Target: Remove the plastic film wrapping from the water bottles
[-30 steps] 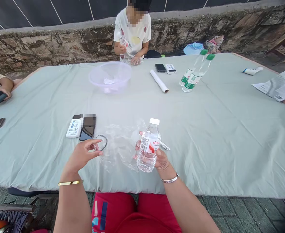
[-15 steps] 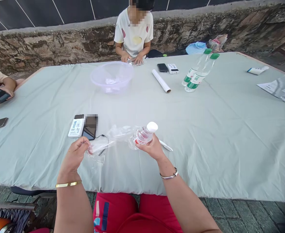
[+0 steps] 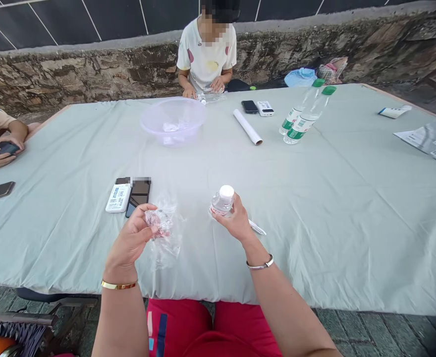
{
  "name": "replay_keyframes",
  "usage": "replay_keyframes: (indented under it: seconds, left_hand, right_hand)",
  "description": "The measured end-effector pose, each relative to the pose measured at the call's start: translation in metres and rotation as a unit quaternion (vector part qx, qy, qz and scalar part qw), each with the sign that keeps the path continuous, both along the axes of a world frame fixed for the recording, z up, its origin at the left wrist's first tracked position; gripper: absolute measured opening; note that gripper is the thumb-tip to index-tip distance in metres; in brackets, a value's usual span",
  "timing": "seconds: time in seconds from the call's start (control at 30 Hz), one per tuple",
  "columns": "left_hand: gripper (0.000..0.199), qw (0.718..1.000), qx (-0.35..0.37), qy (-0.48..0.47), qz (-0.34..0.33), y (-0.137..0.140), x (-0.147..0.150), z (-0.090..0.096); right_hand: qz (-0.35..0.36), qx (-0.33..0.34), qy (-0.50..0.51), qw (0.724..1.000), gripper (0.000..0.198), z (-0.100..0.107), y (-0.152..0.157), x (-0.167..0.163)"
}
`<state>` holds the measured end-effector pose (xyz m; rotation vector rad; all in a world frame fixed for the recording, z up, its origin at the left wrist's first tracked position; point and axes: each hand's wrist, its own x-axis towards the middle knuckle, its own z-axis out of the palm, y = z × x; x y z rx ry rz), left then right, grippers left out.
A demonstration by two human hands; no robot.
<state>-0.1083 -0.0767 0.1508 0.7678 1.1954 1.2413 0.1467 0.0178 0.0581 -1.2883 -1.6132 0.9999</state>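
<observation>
Crumpled clear plastic film (image 3: 168, 238) hangs from the fingers of my left hand (image 3: 131, 238), which is closed on it over the near part of the table. My right hand (image 3: 236, 220) grips a small clear water bottle (image 3: 221, 202) with a white cap, upright and slightly tilted. The film and the bottle are apart. Just behind my left hand lie a white power bank (image 3: 118, 198) and a dark phone (image 3: 139, 194). A white pen-like item (image 3: 257, 227) lies beside my right hand, partly hidden by it.
A translucent purple basin (image 3: 173, 121) with white pieces inside stands toward the far side. Near it are a white paper roll (image 3: 246, 127) and two tall green-capped bottles (image 3: 301, 119). A person (image 3: 207, 59) handles a clear bottle across the table. Other people's hands show at both sides.
The film stretched between my hands has come away from the bottle and now bunches in my left hand, which moved right. The bottle stands more upright in my right hand.
</observation>
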Motion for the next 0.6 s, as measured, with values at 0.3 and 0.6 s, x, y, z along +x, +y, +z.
replay_keyframes:
  seconds: [0.3, 0.6]
  left_hand:
    - [0.02, 0.996, 0.022, -0.038, -0.071, -0.015, 0.032, 0.01]
    - [0.031, 0.999, 0.007, -0.034, -0.007, -0.023, 0.062, 0.023]
  right_hand:
    - [-0.036, 0.103, -0.005, 0.994, 0.08, 0.038, -0.051, 0.023]
    - [0.371, -0.008, 0.049, 0.927, 0.057, 0.059, -0.076, -0.03]
